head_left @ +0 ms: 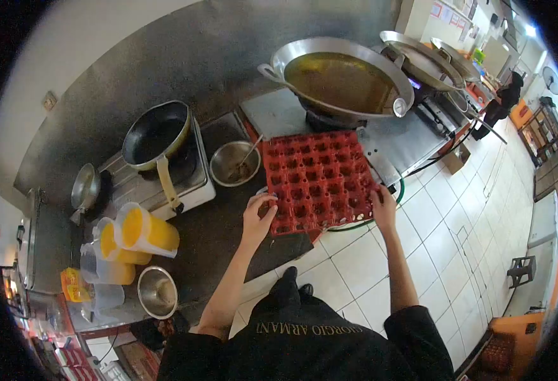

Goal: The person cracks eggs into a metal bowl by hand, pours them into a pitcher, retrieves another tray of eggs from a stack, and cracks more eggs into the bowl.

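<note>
Likely egg tray (pixel 317 181), two-handed grip (pixel 259 217)

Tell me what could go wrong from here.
The red egg tray is held by both hands close to the wok of oil; a knock might splash it. The pale pan handle juts over the stove's front edge, so a sleeve or the tray could catch it.

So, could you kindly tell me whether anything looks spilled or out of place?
Perhaps the small dark spots on the grey steel counter, near the wide metal wok: they look like stray drips or crumbs, but are too small to identify.
</note>
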{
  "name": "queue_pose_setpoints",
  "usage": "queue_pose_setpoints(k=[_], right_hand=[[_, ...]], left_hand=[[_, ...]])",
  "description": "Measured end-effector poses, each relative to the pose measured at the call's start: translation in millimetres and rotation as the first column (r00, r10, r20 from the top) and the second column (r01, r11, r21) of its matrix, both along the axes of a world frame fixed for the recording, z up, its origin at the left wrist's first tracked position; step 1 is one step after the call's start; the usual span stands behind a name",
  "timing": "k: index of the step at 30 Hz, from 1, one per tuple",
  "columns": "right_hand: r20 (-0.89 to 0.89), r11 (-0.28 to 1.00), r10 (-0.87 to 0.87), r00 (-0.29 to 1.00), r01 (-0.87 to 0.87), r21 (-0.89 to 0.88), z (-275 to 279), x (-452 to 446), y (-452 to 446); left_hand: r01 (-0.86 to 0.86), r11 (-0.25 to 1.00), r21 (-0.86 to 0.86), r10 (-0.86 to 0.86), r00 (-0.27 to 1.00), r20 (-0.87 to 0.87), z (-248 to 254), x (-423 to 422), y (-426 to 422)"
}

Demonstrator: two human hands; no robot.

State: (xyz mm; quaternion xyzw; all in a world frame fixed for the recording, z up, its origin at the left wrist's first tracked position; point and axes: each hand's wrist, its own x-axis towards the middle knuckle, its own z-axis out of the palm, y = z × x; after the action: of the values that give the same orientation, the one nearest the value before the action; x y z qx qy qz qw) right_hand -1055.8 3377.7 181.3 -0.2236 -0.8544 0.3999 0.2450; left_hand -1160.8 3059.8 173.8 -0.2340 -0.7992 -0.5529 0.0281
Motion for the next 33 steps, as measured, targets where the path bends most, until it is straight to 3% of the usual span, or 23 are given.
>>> queue_pose_setpoints(k=[2, 5, 7, 9, 11, 12, 13, 14, 15, 16, 17, 19, 21, 22, 23, 25, 27, 29, 30, 31, 33], right_hand=[[-0.009, 0.999, 0.019, 1.000, -0.019, 0.028, -17, -21, 12], [-0.084, 0.998, -0.030, 0.996, 0.034, 0.044, -40, -37, 22], [-0.105, 0.948, -0.026, 0.994, 0.058, 0.314, -64, -37, 29], [-0.022, 0.942, -0.017, 1.000, 0.023, 0.335, -65, -30, 26], [-0.096, 0.958, -0.010, 0.995, 0.037, 0.284, -69, -31, 25], [-0.092, 0.959, -0.007, 0.996, 0.033, 0.282, -70, -31, 26], [-0.052, 0.989, -0.003, 0.999, 0.011, 0.149, -70, -31, 27], [-0.015, 1.000, 0.005, 1.000, -0.005, 0.014, -71, -30, 28], [-0.011, 1.000, 0.006, 1.000, -0.006, 0.013, -80, -29, 34], [-0.047, 0.958, 0.059, 0.997, -0.070, -0.279, -89, -30, 40], [-0.096, 0.829, 0.100, 0.990, -0.136, -0.542, -86, -32, 41], [-0.051, 0.807, 0.150, 0.987, -0.153, -0.571, -79, -39, 45], [-0.083, 0.558, 0.233, 0.969, -0.203, -0.805, -54, -46, 38], [0.012, 0.531, 0.159, 0.987, -0.075, -0.844, -34, -50, 29], [0.011, 0.537, 0.174, 0.985, -0.086, -0.839, -47, -55, 38], [0.138, 0.700, 0.158, 0.978, -0.012, -0.714, -90, -64, 61], [0.106, 0.625, 0.118, 0.987, 0.009, -0.780, -58, -52, 48], [-0.064, 0.536, 0.198, 0.978, -0.163, -0.828, -62, -32, 52], [-0.114, 0.544, 0.217, 0.969, -0.217, -0.811, -62, -17, 51], [-0.167, 0.546, 0.242, 0.956, -0.277, -0.791, -51, -5, 46], [-0.084, 0.512, 0.207, 0.975, -0.181, -0.840, -6, 17, 16]], left_hand=[[-0.044, 0.999, 0.024, 0.042, 0.996, 0.084, -13, -21, 16], [-0.034, 0.999, 0.031, 0.034, 0.999, 0.005, -30, -39, 30], [-0.004, 1.000, -0.018, 0.004, 1.000, 0.007, -34, -41, 34], [-0.057, 0.996, -0.063, 0.067, 0.985, 0.158, -44, -41, 39], [-0.031, 0.998, -0.062, 0.037, 0.995, 0.095, -57, -45, 40], [-0.131, 0.975, -0.179, 0.118, 0.990, -0.080, -49, -39, 44], [-0.244, 0.930, -0.276, 0.173, 0.950, -0.259, -42, -34, 46], [-0.173, 0.951, -0.255, 0.147, 0.982, -0.118, -41, -34, 45], [-0.173, 0.951, -0.256, 0.148, 0.982, -0.115, -52, -37, 46], [-0.104, 0.942, -0.319, 0.110, 0.994, 0.001, -71, -44, 47], [-0.028, 0.929, -0.369, 0.078, 0.990, 0.120, -72, -47, 48], [-0.013, 0.927, -0.374, 0.079, 0.984, 0.163, -74, -50, 48], [-0.003, 0.927, -0.374, 0.087, 0.974, 0.207, -75, -52, 48], [0.011, 0.947, -0.320, 0.093, 0.947, 0.308, -79, -54, 49], [0.018, 0.965, -0.263, 0.093, 0.911, 0.401, -81, -56, 49], [-0.037, 0.972, -0.234, 0.136, 0.895, 0.425, -85, -50, 56], [-0.098, 0.975, -0.200, 0.181, 0.874, 0.452, -74, -49, 56], [0.036, 0.999, -0.016, -0.018, 0.769, 0.639, -28, -38, 48], [0.095, 0.989, 0.116, -0.150, 0.655, 0.741, -11, -32, 42], [0.067, 0.991, 0.118, -0.133, 0.655, 0.744, -1, -22, 36], [0.192, 0.967, 0.166, -0.249, 0.594, 0.765, 18, -2, 23]])
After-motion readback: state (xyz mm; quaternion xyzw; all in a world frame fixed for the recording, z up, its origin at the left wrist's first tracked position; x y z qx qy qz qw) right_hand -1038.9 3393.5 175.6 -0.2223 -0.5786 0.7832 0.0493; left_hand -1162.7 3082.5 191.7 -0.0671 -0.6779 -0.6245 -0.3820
